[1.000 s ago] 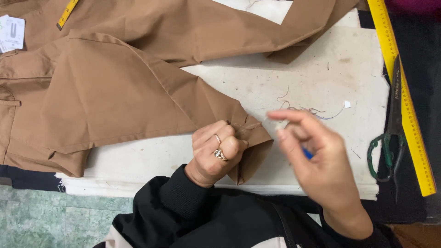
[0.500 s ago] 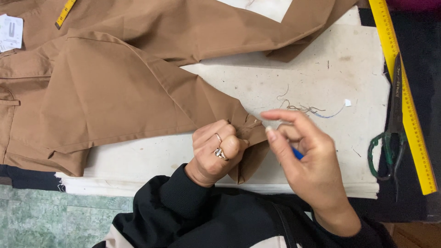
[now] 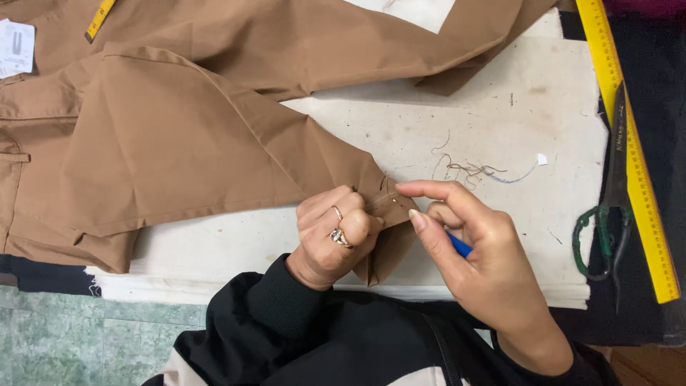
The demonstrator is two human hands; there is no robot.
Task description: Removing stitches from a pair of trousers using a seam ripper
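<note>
Brown trousers point(image 3: 193, 136) lie spread over a white padded table point(image 3: 464, 121). My left hand point(image 3: 336, 232), with rings on it, is closed around the hem end of one trouser leg near the table's front edge. My right hand point(image 3: 471, 246) is right beside it, index finger and thumb pinched at the hem where a fine thread shows. A small blue-handled tool point(image 3: 459, 245) is tucked in that hand's palm; its tip is hidden, so I cannot tell what kind it is.
Loose thread scraps point(image 3: 475, 170) lie on the white surface past my right hand. Black scissors with green-wrapped handles point(image 3: 607, 207) and a yellow ruler point(image 3: 629, 143) lie along the right edge. A yellow tape measure point(image 3: 100, 18) and a white tag point(image 3: 16, 46) sit top left.
My right hand has moved left, from apart from the hem to touching it beside my left hand. The left hand and the trousers have stayed in place.
</note>
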